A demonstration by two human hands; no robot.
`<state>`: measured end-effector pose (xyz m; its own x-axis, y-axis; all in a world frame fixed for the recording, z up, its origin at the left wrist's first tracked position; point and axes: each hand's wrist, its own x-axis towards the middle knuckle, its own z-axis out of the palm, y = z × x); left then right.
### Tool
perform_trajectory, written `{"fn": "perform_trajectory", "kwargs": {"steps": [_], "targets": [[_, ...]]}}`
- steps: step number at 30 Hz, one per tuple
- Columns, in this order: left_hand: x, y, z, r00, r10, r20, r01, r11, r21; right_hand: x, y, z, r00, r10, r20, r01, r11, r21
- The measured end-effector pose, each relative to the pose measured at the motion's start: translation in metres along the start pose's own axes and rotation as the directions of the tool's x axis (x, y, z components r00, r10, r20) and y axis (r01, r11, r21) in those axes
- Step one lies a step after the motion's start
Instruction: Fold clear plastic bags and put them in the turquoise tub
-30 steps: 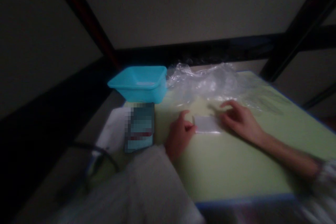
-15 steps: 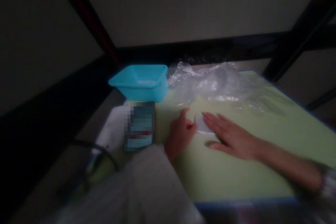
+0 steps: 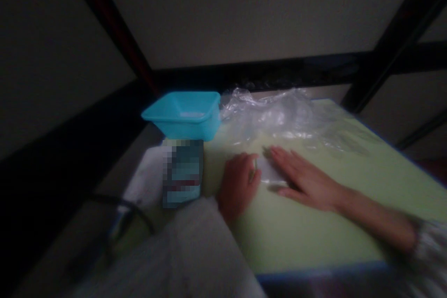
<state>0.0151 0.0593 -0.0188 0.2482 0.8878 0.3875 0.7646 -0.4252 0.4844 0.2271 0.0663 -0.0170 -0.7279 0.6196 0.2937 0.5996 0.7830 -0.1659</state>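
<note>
Dim green table (image 3: 296,237). Past the left hand (image 3: 239,184), a blue tub (image 3: 185,129) has something pale (image 3: 192,114) inside. Right hand (image 3: 307,181) lies flat, fingers straight, partly over a white packet (image 3: 267,172). Left fingers curl at its edge; can't tell if they pinch.

Yellow-green tabletop (image 3: 296,237) bearing 1 turquoise basin (image 3: 185,129), clear plastic (image 3: 279,116), pale packet (image 3: 268,172)
</note>
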Motion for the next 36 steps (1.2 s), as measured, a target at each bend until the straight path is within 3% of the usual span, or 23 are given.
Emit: {"fn": "perform_trajectory", "kwargs": {"steps": [3, 7, 16, 36], "targets": [[-0.008, 0.008, -0.007, 0.972, 0.209, 0.107, -0.216, 0.974, 0.065, -0.003, -0.002, -0.003, 1.0, -0.006, -0.012, 0.006, 1.0, -0.016], [-0.014, 0.012, -0.009, 0.923, 0.277, 0.267, -0.315, 0.943, 0.109, -0.007, -0.006, 0.0, 0.999, -0.03, 0.037, 0.031, 0.999, -0.031], [-0.017, 0.009, -0.008, 0.889, 0.22, 0.402, -0.306, 0.938, 0.164, -0.01, -0.007, 0.008, 0.998, -0.034, 0.06, 0.034, 0.999, -0.004], [-0.013, 0.011, -0.013, 0.846, 0.172, 0.504, -0.314, 0.926, 0.211, -0.011, -0.004, 0.005, 0.991, -0.024, 0.128, 0.028, 0.999, -0.028]]}}
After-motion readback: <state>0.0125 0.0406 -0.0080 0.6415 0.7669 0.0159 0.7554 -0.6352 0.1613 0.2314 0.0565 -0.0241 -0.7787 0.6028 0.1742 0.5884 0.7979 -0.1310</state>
